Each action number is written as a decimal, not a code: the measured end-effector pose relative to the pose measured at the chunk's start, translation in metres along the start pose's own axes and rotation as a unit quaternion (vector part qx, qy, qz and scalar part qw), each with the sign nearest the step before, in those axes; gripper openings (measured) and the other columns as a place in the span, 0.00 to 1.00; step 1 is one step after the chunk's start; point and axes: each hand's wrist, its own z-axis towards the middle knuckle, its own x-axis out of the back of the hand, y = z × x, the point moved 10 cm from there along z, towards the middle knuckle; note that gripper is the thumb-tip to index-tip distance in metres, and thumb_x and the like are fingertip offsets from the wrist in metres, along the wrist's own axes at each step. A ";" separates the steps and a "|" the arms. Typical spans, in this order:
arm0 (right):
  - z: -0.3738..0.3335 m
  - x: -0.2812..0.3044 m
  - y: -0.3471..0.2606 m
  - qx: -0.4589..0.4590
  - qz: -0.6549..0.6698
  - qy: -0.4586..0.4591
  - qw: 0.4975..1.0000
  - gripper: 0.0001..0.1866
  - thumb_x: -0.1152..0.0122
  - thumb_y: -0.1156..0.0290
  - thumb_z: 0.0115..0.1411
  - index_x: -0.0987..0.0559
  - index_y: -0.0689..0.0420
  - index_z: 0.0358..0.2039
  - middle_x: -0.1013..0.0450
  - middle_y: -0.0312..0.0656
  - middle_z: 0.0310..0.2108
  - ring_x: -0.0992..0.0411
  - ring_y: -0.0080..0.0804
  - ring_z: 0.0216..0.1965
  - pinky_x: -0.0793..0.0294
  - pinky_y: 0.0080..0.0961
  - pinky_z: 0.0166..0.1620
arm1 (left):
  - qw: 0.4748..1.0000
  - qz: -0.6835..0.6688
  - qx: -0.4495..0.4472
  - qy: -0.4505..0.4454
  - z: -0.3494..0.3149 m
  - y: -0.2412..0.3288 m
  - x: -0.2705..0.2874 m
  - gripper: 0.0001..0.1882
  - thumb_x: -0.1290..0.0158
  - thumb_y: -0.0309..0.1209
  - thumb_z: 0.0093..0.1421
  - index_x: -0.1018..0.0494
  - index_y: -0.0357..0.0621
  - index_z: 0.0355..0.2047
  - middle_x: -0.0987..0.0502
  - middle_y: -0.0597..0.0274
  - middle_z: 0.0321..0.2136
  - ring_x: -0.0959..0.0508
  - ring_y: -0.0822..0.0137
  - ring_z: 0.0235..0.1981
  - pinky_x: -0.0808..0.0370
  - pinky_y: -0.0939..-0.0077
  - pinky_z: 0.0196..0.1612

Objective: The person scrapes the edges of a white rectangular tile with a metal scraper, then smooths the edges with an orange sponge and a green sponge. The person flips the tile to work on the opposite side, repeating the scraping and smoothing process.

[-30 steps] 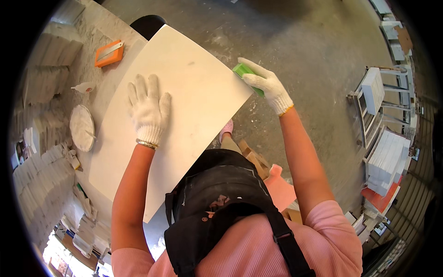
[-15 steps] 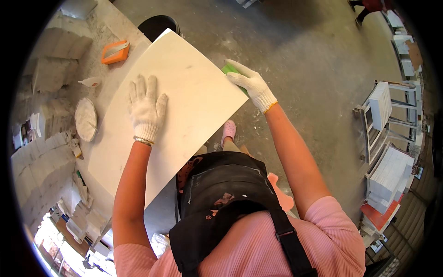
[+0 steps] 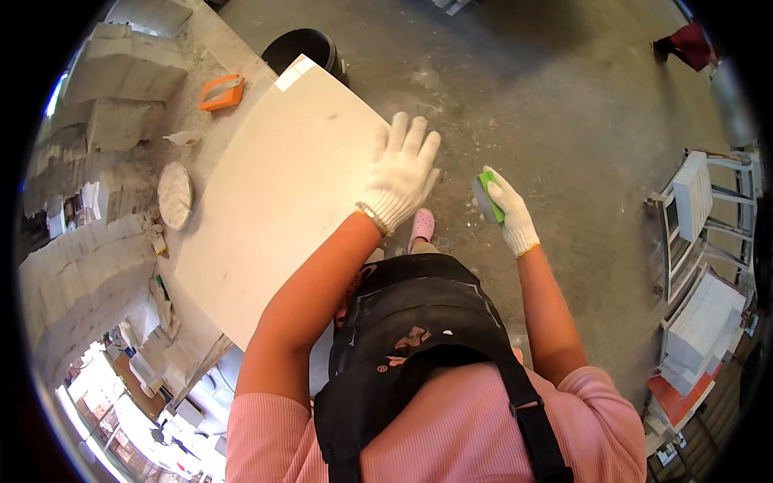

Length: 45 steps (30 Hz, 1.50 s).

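Note:
A large flat cream-white panel (image 3: 274, 193) lies on the workbench, its right edge and corner jutting out over the floor. My left hand (image 3: 401, 173), in a white knit glove, is at that right edge with its fingers stretched out. The fingertips reach past the edge; whether the palm presses on the panel I cannot tell. Off to the right, apart from the panel, my gloved right hand (image 3: 515, 213) grips a sanding block (image 3: 489, 196), green with a grey face. The block is held up over the floor.
On the bench (image 3: 216, 60) are an orange scraper-like tool (image 3: 221, 93) and a round dish of pale paste (image 3: 175, 196). Stacked pale slabs (image 3: 88, 258) line the left. A black bucket (image 3: 304, 50) stands beyond the panel. Racks with white pieces (image 3: 694, 196) are at right; a person (image 3: 684, 50) is far right.
My left hand has slid from the panel's middle to its right edge. My right hand has drawn the sanding block away from the edge, to the right and nearer me.

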 end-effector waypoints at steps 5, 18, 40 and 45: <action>-0.001 0.003 0.017 0.006 0.017 -0.009 1.000 0.32 0.40 0.58 0.67 0.33 0.55 0.68 0.23 0.38 0.51 0.24 0.24 0.39 0.25 0.21 0.35 | 0.980 -0.166 0.047 -0.100 0.034 0.002 -0.006 0.25 0.46 0.38 0.65 0.32 0.40 0.60 0.24 0.44 0.54 0.26 0.42 0.55 0.35 0.52 0.64; 0.004 0.005 -0.021 0.049 0.026 0.007 0.998 0.32 0.39 0.57 0.66 0.32 0.56 0.68 0.24 0.39 0.52 0.24 0.25 0.40 0.25 0.21 0.38 | 0.997 -0.034 0.074 0.005 -0.085 -0.022 0.016 0.35 0.40 0.39 0.57 0.35 0.46 0.65 0.38 0.45 0.67 0.39 0.39 0.67 0.40 0.44 0.66; -0.145 -0.481 -0.038 0.184 -0.433 -0.515 0.717 0.35 0.35 0.59 0.57 0.29 0.59 0.64 0.29 0.50 0.58 0.29 0.37 0.57 0.30 0.30 0.58 | 0.853 -0.020 0.515 0.082 -0.523 -0.129 0.049 0.46 0.32 0.42 0.47 0.36 0.44 0.66 0.41 0.40 0.68 0.42 0.35 0.68 0.45 0.41 0.69; -0.151 -0.627 0.040 0.097 -0.404 -0.573 0.706 0.31 0.38 0.51 0.61 0.25 0.60 0.58 0.23 0.41 0.47 0.28 0.25 0.47 0.29 0.23 0.51 | 0.838 -0.050 0.528 0.128 -0.509 -0.141 0.057 0.44 0.31 0.47 0.47 0.32 0.44 0.63 0.40 0.40 0.68 0.43 0.32 0.68 0.47 0.40 0.69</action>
